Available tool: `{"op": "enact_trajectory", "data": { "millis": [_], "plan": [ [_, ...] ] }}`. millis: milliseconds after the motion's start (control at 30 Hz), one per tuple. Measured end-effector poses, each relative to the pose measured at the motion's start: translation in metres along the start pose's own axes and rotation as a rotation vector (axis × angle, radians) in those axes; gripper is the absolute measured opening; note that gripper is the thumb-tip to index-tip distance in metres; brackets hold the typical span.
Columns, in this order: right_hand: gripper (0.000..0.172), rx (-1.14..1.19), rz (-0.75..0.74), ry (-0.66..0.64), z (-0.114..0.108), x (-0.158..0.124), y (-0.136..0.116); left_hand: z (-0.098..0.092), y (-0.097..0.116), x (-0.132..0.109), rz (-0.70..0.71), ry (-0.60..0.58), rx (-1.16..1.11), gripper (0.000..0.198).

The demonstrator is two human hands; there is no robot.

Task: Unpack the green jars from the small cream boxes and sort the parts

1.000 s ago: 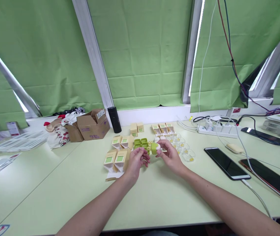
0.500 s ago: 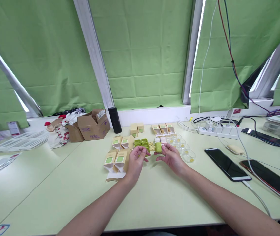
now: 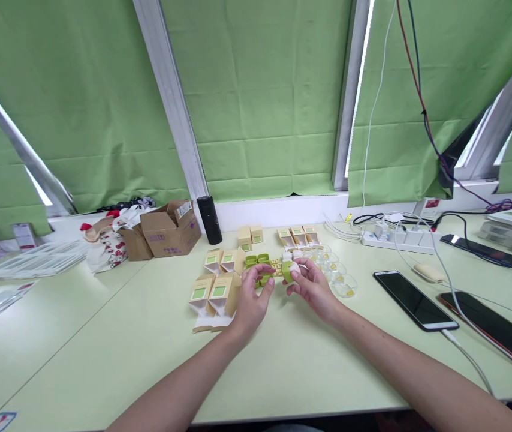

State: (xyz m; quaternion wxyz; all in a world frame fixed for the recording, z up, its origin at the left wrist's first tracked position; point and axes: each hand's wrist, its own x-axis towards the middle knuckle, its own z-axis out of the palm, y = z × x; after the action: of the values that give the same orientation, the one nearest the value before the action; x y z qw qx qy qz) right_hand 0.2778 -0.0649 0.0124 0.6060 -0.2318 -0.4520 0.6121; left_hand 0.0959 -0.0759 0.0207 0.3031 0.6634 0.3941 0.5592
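Observation:
My right hand (image 3: 313, 287) grips a small rounded case (image 3: 288, 272), green on one side and white on the other, like an earbud case in a green cover. To its left, my left hand (image 3: 252, 300) has its thumb and fingers apart, holding nothing. Several open green cases (image 3: 262, 258) lie just beyond that hand, partly hidden by its fingers. Small yellow pieces (image 3: 276, 264) sit between the two hands. A white case (image 3: 286, 256) shows behind the held one. Clear round plastic pieces with yellow spots (image 3: 339, 277) lie beside my right hand.
Several open cardboard boxes with green labels (image 3: 220, 292) stand left of my left hand, with more small boxes (image 3: 300, 236) behind. A black bottle (image 3: 210, 220) and a brown carton (image 3: 170, 231) are at the back. Phones (image 3: 413, 300) and a power strip (image 3: 400, 240) with cables lie right.
In my right hand the case has turned, so its white side now shows. My left thumb and fingers have spread apart.

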Motion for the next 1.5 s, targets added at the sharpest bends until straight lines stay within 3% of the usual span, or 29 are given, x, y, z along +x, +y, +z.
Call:
{"op": "enact_trajectory", "data": {
  "millis": [233, 767, 1067, 1267, 1500],
  "plan": [
    [0.046, -0.219, -0.121, -0.012, 0.001, 0.001, 0.005, 0.001, -0.003, -0.004, 0.038, -0.009, 0.118, 0.031],
    [0.036, -0.659, -0.276, -0.065, 0.002, -0.006, 0.005, 0.007, 0.008, -0.004, -0.142, -0.136, -0.245, 0.044],
    [0.038, -1.046, -0.543, -0.105, -0.004, -0.007, 0.001, 0.009, 0.009, -0.005, -0.131, -0.130, -0.283, 0.040],
    [0.039, -1.407, -0.715, -0.120, -0.003, -0.012, -0.004, 0.008, 0.001, -0.008, -0.022, -0.084, -0.087, 0.034],
    [0.039, -1.474, -0.773, -0.184, -0.004, -0.012, -0.005, 0.008, 0.003, -0.010, 0.007, -0.080, 0.010, 0.031]
  ]
}}
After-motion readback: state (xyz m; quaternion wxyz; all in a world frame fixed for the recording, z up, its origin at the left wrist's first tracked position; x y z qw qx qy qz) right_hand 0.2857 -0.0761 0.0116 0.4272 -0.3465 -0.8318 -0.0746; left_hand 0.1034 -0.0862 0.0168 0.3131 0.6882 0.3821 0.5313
